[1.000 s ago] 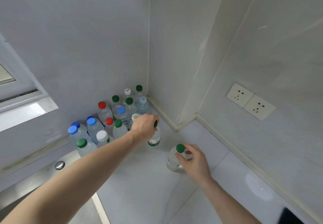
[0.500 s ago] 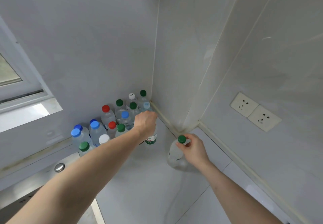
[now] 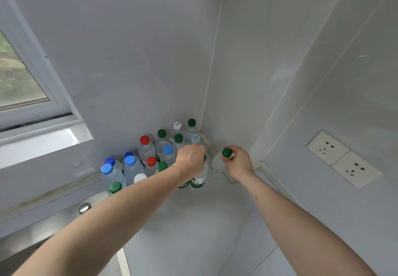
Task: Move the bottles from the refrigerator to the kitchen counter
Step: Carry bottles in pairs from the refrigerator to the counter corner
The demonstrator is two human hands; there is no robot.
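Several clear water bottles with green, blue, red and white caps stand clustered [image 3: 148, 155] in the back corner of the white counter [image 3: 193, 232]. My left hand [image 3: 190, 160] grips the top of a green-labelled bottle [image 3: 199, 181] standing at the cluster's right edge; its cap is hidden under my fingers. My right hand [image 3: 238, 163] holds a green-capped bottle [image 3: 218, 162] by its neck, just right of the cluster and close to the corner wall. Whether its base touches the counter is hidden.
White walls meet in the corner behind the bottles. Two wall sockets [image 3: 344, 159] sit on the right wall. A window [image 3: 19, 82] is at the left, and a steel sink edge with a round button [image 3: 84, 208] lies left of the counter.
Both hands have pushed their bottles farther toward the back corner. The right hand's bottle moved up next to the cluster. The view has tilted upward.
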